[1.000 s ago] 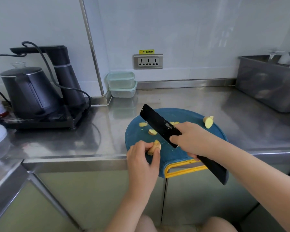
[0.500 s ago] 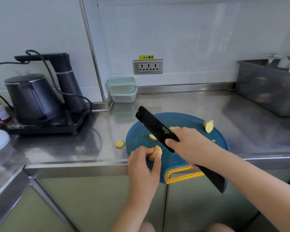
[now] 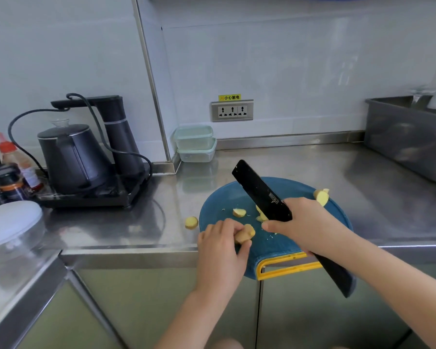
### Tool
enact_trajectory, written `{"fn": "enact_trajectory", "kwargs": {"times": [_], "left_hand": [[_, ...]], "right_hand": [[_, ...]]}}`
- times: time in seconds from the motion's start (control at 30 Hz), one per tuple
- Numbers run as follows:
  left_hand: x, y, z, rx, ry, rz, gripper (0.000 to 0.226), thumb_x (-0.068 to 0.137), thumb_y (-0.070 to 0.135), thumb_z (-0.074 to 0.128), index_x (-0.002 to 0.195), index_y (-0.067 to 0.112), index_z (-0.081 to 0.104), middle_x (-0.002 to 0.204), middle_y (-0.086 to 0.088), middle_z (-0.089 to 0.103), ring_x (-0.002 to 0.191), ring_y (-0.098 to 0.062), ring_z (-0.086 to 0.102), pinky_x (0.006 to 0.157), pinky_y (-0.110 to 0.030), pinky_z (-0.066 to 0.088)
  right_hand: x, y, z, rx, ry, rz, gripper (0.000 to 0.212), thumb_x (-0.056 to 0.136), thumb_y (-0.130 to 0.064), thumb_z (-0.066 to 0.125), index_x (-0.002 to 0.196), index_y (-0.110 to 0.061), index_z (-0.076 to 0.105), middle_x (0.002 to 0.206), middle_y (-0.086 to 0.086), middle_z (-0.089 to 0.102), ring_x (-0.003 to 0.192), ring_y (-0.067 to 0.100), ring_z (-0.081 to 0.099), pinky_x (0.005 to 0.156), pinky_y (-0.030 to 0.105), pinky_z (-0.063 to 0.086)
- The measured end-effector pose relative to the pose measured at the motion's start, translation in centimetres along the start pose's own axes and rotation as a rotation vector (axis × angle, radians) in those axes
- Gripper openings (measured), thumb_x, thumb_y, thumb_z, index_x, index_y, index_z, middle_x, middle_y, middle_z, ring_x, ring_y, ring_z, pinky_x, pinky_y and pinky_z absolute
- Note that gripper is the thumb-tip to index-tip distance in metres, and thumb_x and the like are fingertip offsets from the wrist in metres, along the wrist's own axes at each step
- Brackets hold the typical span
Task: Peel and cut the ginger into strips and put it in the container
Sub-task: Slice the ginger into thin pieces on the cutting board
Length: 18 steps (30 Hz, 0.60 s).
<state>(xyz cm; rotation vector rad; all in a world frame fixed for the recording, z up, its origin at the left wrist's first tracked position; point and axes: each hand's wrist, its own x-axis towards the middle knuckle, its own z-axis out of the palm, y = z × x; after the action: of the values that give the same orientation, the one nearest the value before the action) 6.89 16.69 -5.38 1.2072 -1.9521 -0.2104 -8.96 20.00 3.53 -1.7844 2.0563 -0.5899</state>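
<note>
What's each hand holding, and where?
The left hand pinches the ginger piece by its left end; right hand grips the black knife around its middle.

Walls: glossy white panels (image 3: 300, 59), joined at the corner by a vertical steel strip (image 3: 151, 79). Silver three-way socket plate (image 3: 232, 112) is set in the back wall, with a small yellow warning label (image 3: 229, 97) just above it. Brushed stainless-steel desk (image 3: 325, 167) runs along both walls, with a low steel upstand (image 3: 287, 141) at the back. Pale steel cabinet doors (image 3: 141, 311) sit below. Soft diffuse reflections show on the panels and the desk top.
</note>
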Motion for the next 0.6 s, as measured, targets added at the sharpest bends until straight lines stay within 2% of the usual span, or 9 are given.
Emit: {"fn": "enact_trajectory", "kwargs": {"times": [0.07, 0.17, 0.27, 0.33, 0.4, 0.5, 0.6], "left_hand": [[0.4, -0.2, 0.1, -0.035, 0.039, -0.037, 0.021, 0.078, 0.027, 0.074, 0.092, 0.024, 0.059, 0.086, 0.016, 0.061, 0.084, -0.012, 0.056, 0.083, -0.034, 0.043], [0.4, -0.1, 0.4, -0.107, -0.039, -0.090, 0.020, 0.080, 0.031, 0.072, 0.094, 0.026, 0.059, 0.087, 0.017, 0.062, 0.086, -0.009, 0.056, 0.083, -0.037, 0.047], [0.2, 0.2, -0.1, -0.146, -0.094, -0.079, 0.016, 0.085, 0.038, 0.066, 0.095, 0.028, 0.058, 0.088, 0.018, 0.061, 0.087, -0.004, 0.056, 0.083, -0.033, 0.048], [0.5, -0.1, -1.0, -0.185, -0.129, -0.103, 0.022, 0.088, 0.045, 0.059, 0.098, 0.026, 0.060, 0.091, 0.016, 0.062, 0.089, 0.000, 0.057, 0.081, -0.026, 0.049], [1.4, -1.2, -2.3, -0.186, -0.108, -0.152, 0.024, 0.090, 0.041, 0.057, 0.106, 0.024, 0.059, 0.102, 0.013, 0.061, 0.094, 0.000, 0.056, 0.083, -0.024, 0.049], [3.5, -4.3, -4.1, 0.021, -0.067, -0.274, 0.029, 0.089, 0.027, 0.061, 0.118, 0.023, 0.058, 0.118, 0.003, 0.055, 0.106, -0.015, 0.053, 0.090, -0.027, 0.042], [5.1, -6.4, -5.2, 0.218, -0.221, -0.416, 0.037, 0.087, 0.028, 0.064, 0.123, 0.021, 0.058, 0.122, -0.002, 0.057, 0.109, -0.020, 0.054, 0.088, -0.027, 0.040]], "right_hand": [[-0.1, 0.0, 0.6, 0.039, 0.030, 0.001, 0.029, 0.082, -0.044, 0.070, 0.083, -0.019, 0.056, 0.065, -0.005, 0.052, 0.048, 0.006, 0.045, 0.045, 0.018, 0.036], [0.6, -0.1, 1.5, 0.100, 0.102, 0.022, 0.037, 0.077, -0.045, 0.074, 0.089, -0.013, 0.058, 0.073, -0.001, 0.056, 0.056, 0.009, 0.049, 0.051, 0.022, 0.042], [1.4, -0.1, 2.2, 0.062, 0.120, 0.014, 0.038, 0.075, -0.044, 0.076, 0.090, -0.016, 0.055, 0.079, -0.002, 0.059, 0.068, 0.010, 0.055, 0.060, 0.025, 0.046], [1.7, -0.1, 2.4, 0.037, 0.105, 0.020, 0.039, 0.075, -0.046, 0.075, 0.090, -0.018, 0.053, 0.080, -0.003, 0.057, 0.069, 0.009, 0.053, 0.058, 0.023, 0.044], [1.9, 0.0, 2.4, 0.042, 0.103, 0.031, 0.040, 0.075, -0.047, 0.076, 0.091, -0.018, 0.052, 0.081, -0.003, 0.057, 0.069, 0.008, 0.053, 0.055, 0.022, 0.042], [1.9, 0.2, 2.4, 0.055, 0.101, 0.039, 0.043, 0.074, -0.048, 0.076, 0.092, -0.018, 0.051, 0.082, -0.003, 0.057, 0.070, 0.007, 0.053, 0.054, 0.021, 0.040], [2.1, 0.2, 2.5, 0.036, 0.097, 0.035, 0.043, 0.074, -0.051, 0.075, 0.093, -0.020, 0.051, 0.083, -0.004, 0.057, 0.072, 0.007, 0.054, 0.055, 0.021, 0.041]]}}
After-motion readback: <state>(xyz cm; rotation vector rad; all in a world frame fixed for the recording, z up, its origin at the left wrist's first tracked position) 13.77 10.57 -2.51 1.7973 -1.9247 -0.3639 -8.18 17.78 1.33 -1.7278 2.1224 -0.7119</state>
